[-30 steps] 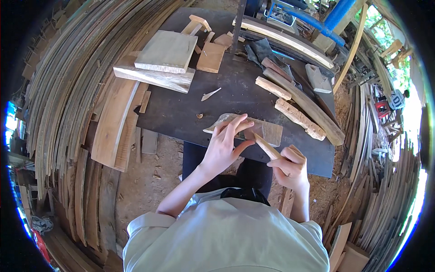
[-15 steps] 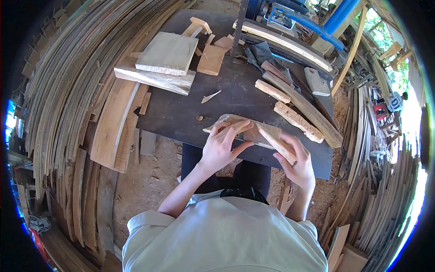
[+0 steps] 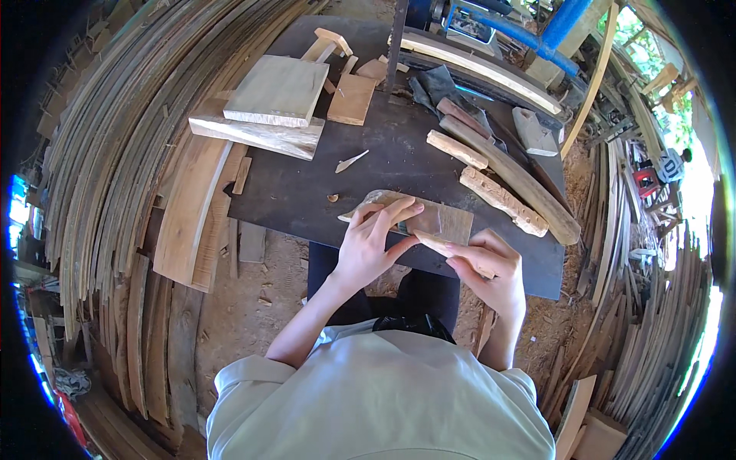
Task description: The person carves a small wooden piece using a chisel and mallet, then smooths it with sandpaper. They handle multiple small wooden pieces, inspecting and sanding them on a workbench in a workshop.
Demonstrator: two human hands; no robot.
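Note:
My left hand has its fingers curled over a short flat wooden board lying near the front edge of the dark table. Its thumb reaches to the right, by the tip of a slim tapered piece of wood. That piece is gripped between the thumb and fingers of my right hand, low over the table edge; the hand covers its right end. A thin brownish patch shows on the board beside my left fingers; what it is I cannot make out.
Thick boards are stacked at the back left of the table. Rough wood strips and a dark cloth lie to the right. A blue metal machine frame stands behind. Long planks are piled on the left.
My right hand has turned the tapered wood lower and flatter, bringing its tip leftward to my left thumb. More of the board's right end shows. My left hand has shifted slightly left.

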